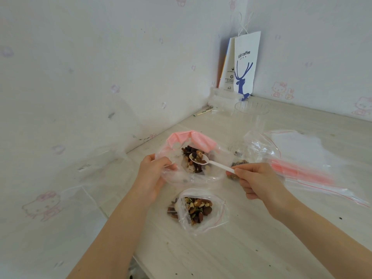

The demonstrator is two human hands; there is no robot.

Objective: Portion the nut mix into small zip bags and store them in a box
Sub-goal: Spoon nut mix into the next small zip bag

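My left hand (150, 174) has its fingers curled round the crinkled rim of the big clear bag (177, 177), holding open the mouth with its pink zip strip. My right hand (255, 180) pinches the slim handle of a white plastic spoon (213, 163), whose bowl is heaped with nut mix (196, 157) just over that mouth. Nearer me, a small zip bag (203, 224) lies gaping on the pale wood-grain worktop (261, 248), partly filled with glossy nuts. Flat empty zip bags (298, 146) lie to the right.
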